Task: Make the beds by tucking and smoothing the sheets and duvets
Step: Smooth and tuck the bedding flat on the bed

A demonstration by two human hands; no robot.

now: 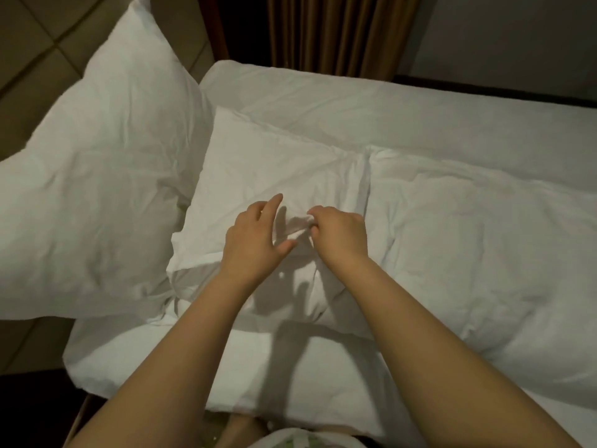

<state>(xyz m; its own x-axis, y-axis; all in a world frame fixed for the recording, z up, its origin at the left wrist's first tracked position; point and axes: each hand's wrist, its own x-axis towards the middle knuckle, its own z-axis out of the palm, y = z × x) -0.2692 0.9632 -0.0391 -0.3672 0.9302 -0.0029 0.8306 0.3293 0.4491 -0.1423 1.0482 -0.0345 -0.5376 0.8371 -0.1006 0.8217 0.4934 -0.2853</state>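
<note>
A white pillow (268, 169) lies on the bed in the middle of the head view, its case wrinkled. My right hand (339, 234) pinches a small fold of that pillowcase and lifts it a little. My left hand (255, 240) hovers just left of the fold with fingers spread and thumb out, holding nothing. A white duvet (484, 240) lies bunched to the right of the pillow. The white bed sheet (387, 105) stretches flat behind them.
A second large white pillow (93, 176) stands propped at the left against a tiled headboard (35, 43). Brown curtains (342, 30) hang behind the bed. More white bedding (155, 357) hangs at the near edge, close to my body.
</note>
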